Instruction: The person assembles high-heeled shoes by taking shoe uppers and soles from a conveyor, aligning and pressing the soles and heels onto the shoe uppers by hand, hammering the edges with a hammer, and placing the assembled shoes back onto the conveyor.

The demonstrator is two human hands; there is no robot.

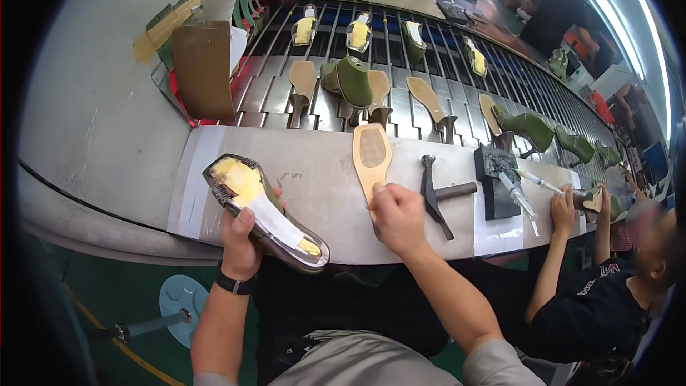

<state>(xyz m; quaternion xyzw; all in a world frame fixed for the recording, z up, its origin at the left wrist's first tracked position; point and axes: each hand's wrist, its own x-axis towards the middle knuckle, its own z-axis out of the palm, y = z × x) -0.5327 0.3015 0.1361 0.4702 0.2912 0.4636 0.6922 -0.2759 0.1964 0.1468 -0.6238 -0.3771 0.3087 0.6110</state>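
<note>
My left hand (pixel 241 243) is closed around a green shoe upper on its last (pixel 268 218), held bottom up at a slant over the table edge. Its underside shows yellow patches and a white strip. Closed fingers of my right hand (pixel 400 220) grip the narrow end of a tan shoe sole (pixel 371 150), whose wide end points away from me. A dark tip, seemingly its heel, shows below my fist. Just right of that hand lies a hammer (pixel 434 200) with a dark handle.
Beyond the worktable (pixel 314 171) runs a metal conveyor (pixel 268 93) bearing several soles and green uppers. At the right stand a black block (pixel 496 182) and syringes (pixel 518 196). A co-worker (pixel 607 293) handles a shoe there. A brown board (pixel 204 71) stands at the left.
</note>
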